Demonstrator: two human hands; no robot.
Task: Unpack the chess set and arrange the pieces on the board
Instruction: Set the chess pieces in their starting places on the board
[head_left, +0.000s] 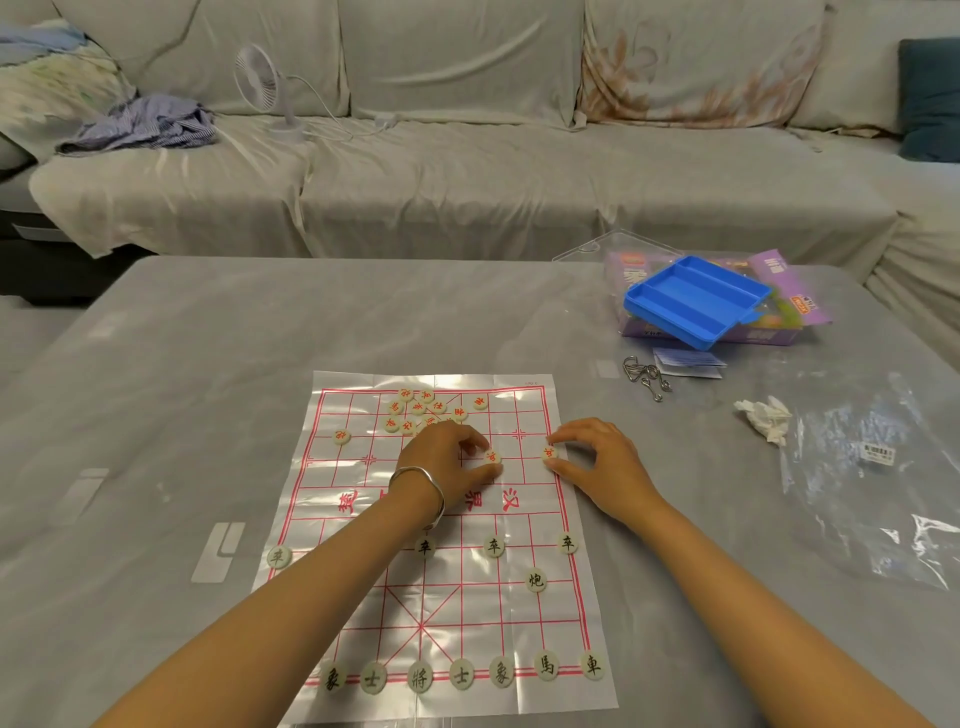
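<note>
A: Where are the hands now?

B: Both are over the far half of the board (467, 597). The left hand (447, 462) pinches the inner red piece (492, 457) between thumb and forefinger, with the other fingers curled. The right hand (597, 457) pinches the edge red piece (549, 453) in the same way, at 3 o'clock of the first one, on the right border line. Both pieces seem to touch the sheet.

A: And the rest of the set?

B: The red pile (421, 413) lies loose at 12 o'clock of the board, just behind the left hand. The black back row (419, 678) stands at 6 o'clock, with the black soldiers (493, 545) in front of it. The blue tray (696, 301) is at 2 o'clock on the bench (156, 389), well apart.

A: What may go wrong, in your opinion?

B: First, the board is a thin glossy sheet with fold lines. If a hand pushes sideways while setting a piece, I think the sheet can slide or wrinkle, and the black pieces would leave their crossings. Second, the left forearm passes low over the black soldiers, and the bracelet (421, 483) hangs near one of them. Pulling the arm back carelessly could sweep that piece away. Third, the back of the left hand is very close to the red pile. Reaching there may scatter it.

A: Is anything missing on the black side?

B: I cannot tell. The left arm hides that corner.
</note>
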